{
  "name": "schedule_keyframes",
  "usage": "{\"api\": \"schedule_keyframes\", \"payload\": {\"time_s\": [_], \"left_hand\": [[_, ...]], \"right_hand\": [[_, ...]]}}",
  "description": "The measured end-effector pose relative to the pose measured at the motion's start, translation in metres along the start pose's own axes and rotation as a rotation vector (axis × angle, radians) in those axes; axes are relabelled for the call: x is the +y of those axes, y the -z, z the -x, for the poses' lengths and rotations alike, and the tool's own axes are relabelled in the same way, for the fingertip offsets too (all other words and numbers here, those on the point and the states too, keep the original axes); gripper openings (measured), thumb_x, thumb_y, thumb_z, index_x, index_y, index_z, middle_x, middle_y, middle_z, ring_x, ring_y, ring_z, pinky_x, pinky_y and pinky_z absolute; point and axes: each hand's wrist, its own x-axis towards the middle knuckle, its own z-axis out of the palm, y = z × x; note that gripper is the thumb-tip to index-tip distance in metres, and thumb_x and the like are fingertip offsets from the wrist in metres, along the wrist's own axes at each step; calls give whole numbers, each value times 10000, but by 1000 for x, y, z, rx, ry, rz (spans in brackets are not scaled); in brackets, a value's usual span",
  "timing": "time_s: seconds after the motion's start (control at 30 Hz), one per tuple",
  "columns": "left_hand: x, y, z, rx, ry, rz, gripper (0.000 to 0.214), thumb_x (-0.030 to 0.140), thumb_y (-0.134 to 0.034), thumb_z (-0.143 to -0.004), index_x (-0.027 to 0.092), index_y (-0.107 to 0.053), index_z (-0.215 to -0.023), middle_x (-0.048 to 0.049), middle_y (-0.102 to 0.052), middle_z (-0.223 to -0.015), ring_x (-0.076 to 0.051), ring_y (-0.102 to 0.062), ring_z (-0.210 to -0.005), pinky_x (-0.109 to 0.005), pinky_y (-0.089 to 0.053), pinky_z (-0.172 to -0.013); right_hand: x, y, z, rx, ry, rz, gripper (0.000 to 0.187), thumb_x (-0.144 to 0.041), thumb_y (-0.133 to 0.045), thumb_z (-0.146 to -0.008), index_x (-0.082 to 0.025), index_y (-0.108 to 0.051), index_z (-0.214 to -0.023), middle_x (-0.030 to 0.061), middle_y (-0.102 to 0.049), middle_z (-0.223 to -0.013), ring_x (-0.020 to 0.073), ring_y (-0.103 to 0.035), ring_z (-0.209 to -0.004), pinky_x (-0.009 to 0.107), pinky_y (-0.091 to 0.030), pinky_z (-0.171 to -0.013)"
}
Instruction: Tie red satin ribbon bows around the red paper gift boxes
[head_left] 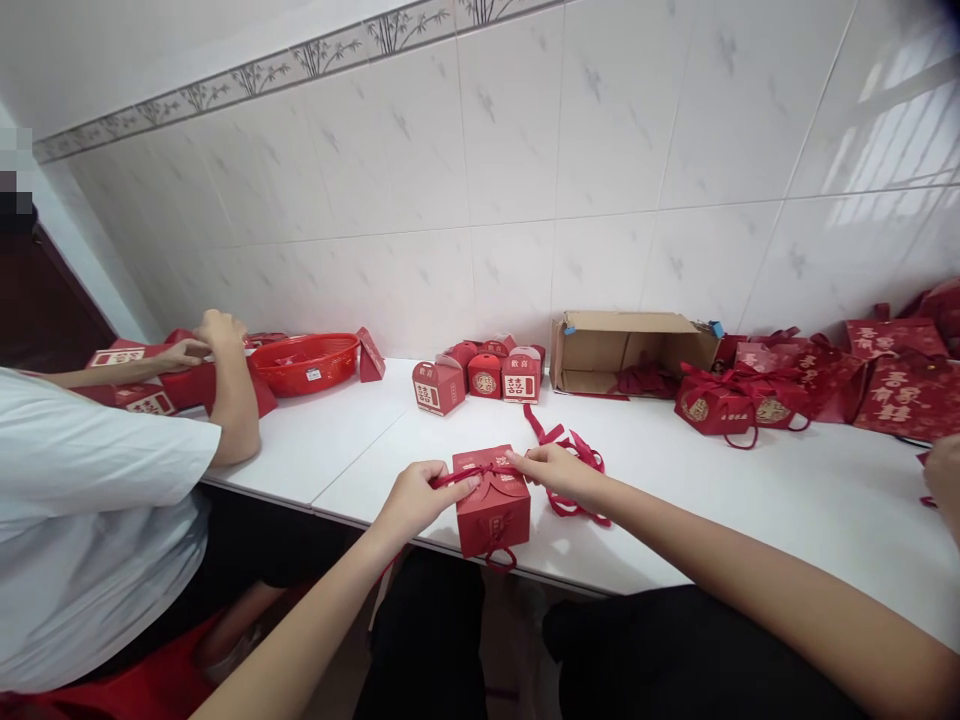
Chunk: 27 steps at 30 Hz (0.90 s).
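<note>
A red gift box (493, 515) with gold print stands at the table's front edge, directly before me. A thin red ribbon (486, 470) crosses its top and is knotted near the middle, with a loop hanging at the front. My left hand (421, 497) pinches the ribbon at the box's left side, its thumb on the lid. From the right, my right hand (553, 468) pinches the ribbon by the box's top corner. Loose red ribbons (577, 450) lie in a tangle behind and below my right hand.
Several small red boxes (439, 387) stand near the wall. A cardboard carton (630, 322) holds red material. Finished-looking ribboned boxes (712, 405) and red bags (907, 395) sit right. A co-worker (112, 440) works at left beside a red plastic basin (307, 365). Another person's hand (943, 475) shows far right.
</note>
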Motion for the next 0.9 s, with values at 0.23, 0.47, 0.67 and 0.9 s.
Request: {"api": "schedule_keyframes", "payload": {"time_s": [0.23,0.47,0.67,0.9], "left_hand": [[-3,-6,7,143,34,-33,581,590,-643,-594,201,-214,-546,78,-208,-525,-72,-222,-502,-206,-185,-478],[-7,-12,4,127,-1,138,424,524,-671,-601,181,-467,-741,50,-435,-633,-106,-424,-568,-238,-358,-554],[11,-9,11,281,-314,-48,308,353,-645,-692,211,-557,-950,-55,-578,-1046,-218,-531,-1010,-370,-402,-864],[42,-26,17,157,-553,-330,100,299,-600,-769,244,-636,-844,9,-680,-888,-195,-574,-897,-385,-313,-837]], "right_hand": [[4,12,-1,26,10,-4,411,-542,-655,-632,-166,-500,-573,-28,-466,-561,85,-364,-522,231,-272,-494],[3,13,3,-76,-108,-165,372,-519,-660,-673,-160,-567,-656,37,-616,-661,107,-499,-569,227,-345,-519],[-1,19,7,-209,-117,-258,375,-509,-666,-691,-144,-593,-642,28,-606,-623,105,-534,-580,218,-348,-533],[-16,23,15,-204,-108,-551,298,-411,-720,-672,-146,-593,-724,10,-601,-666,108,-571,-626,231,-405,-610]]}}
